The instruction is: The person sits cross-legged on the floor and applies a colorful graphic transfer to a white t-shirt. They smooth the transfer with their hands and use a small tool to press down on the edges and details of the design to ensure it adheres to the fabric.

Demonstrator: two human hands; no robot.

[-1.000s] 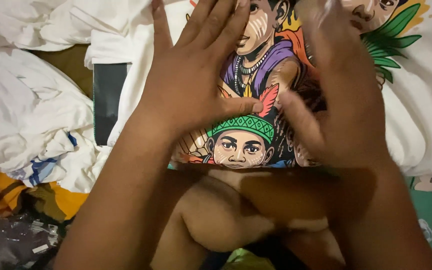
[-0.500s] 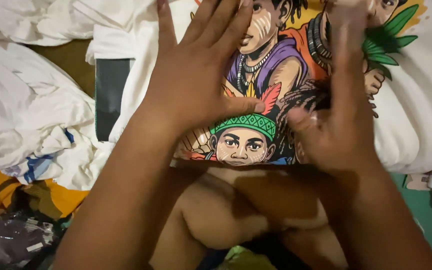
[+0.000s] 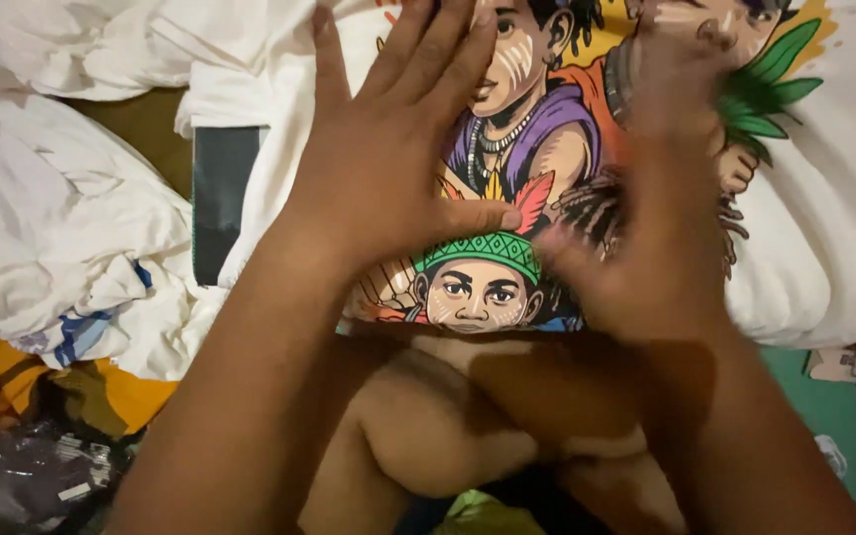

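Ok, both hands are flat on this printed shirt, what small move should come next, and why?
Probably sweep the right hand outward toward the plain white side: it looks blurred mid-stroke, and the printed shirt bulges in folds there, while the left hand lies flat and can pin the cloth.

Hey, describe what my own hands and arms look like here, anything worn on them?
Both are bare: the left hand and right hand show no gloves, rings, watch or bracelets, and both forearms are uncovered, with no sleeves in view. The right hand is motion-blurred, so fine details there are unclear.

Right hand (image 3: 671,188) farther up the printed shirt (image 3: 567,129)
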